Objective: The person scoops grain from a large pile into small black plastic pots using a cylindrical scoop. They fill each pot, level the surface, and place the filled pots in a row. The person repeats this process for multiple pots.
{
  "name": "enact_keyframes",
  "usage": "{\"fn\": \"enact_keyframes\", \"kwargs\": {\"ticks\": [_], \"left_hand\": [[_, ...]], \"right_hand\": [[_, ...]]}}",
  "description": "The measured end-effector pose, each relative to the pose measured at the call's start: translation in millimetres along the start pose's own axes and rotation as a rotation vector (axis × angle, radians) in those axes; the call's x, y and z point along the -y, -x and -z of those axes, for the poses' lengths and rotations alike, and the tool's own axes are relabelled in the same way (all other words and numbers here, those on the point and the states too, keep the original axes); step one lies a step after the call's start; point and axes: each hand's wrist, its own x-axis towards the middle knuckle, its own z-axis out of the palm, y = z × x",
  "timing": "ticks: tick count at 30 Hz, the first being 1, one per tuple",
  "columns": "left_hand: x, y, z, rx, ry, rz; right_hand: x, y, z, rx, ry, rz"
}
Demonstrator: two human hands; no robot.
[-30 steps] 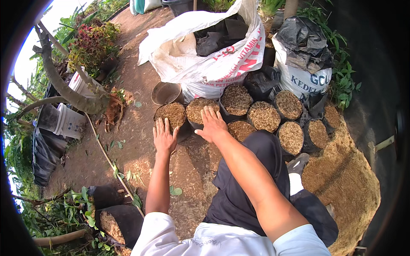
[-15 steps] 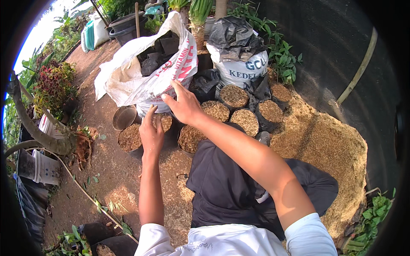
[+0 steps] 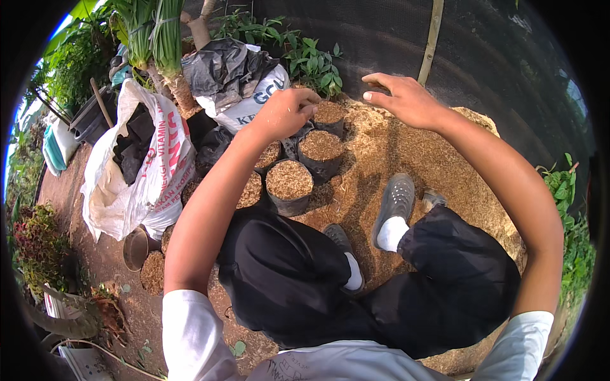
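Note:
My left hand (image 3: 286, 114) hovers over the pots at the far middle, fingers loosely bent and a little apart, with nothing visible in it. Bits of the brown material cling to its back. To the right, my right hand (image 3: 406, 101) hangs above the heap of brown chaff-like material (image 3: 470, 178), thumb and fingers spread and empty. Below my left hand stand black planting bags filled with that material, among them a front one (image 3: 289, 181), one behind it (image 3: 322, 147) and a farther one (image 3: 329, 113). My left forearm hides part of the group.
A white sack (image 3: 136, 171) holding black bags stands at the left, and another white sack (image 3: 244, 108) under black plastic behind the pots. An empty brown pot (image 3: 136, 249) lies near the left sack. Dark netting (image 3: 508, 82) rises beyond the heap. My shoes (image 3: 395, 200) rest on the heap's edge.
My view has swung right, toward the heap. Both hands have moved from beside the left sack to the right and now stand farther apart.

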Motion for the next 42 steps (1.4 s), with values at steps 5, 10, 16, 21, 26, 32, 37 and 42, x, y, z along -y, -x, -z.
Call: {"fn": "enact_keyframes", "kwargs": {"ticks": [5, 10, 16, 21, 26, 32, 37, 42], "left_hand": [[23, -72, -58, 0.292, -0.264, -0.067], [72, -84, -136, 0.451, -0.523, 0.161], [132, -69, -174, 0.374, -0.642, 0.499], [205, -68, -184, -0.017, -0.414, 0.620], [220, -77, -204, -0.201, -0.398, 0.400], [169, -70, -206, -0.178, -0.439, 0.084], [147, -35, -177, -0.059, -0.249, 0.090], [142, 31, -136, 0.004, -0.116, 0.327]], "right_hand": [[-63, 35, -18, 0.119, -0.083, -0.226], [-94, 64, -105, 0.131, -0.368, -0.292], [-135, 99, -193, 0.309, -0.475, -0.116], [-169, 83, -227, 0.293, -0.543, -0.192], [-192, 59, -242, 0.361, -0.485, -0.269], [-205, 34, -243, 0.333, -0.469, -0.318], [-186, 17, -240, 0.382, -0.507, -0.281], [-148, 5, -244, 0.356, -0.426, -0.119]]}}
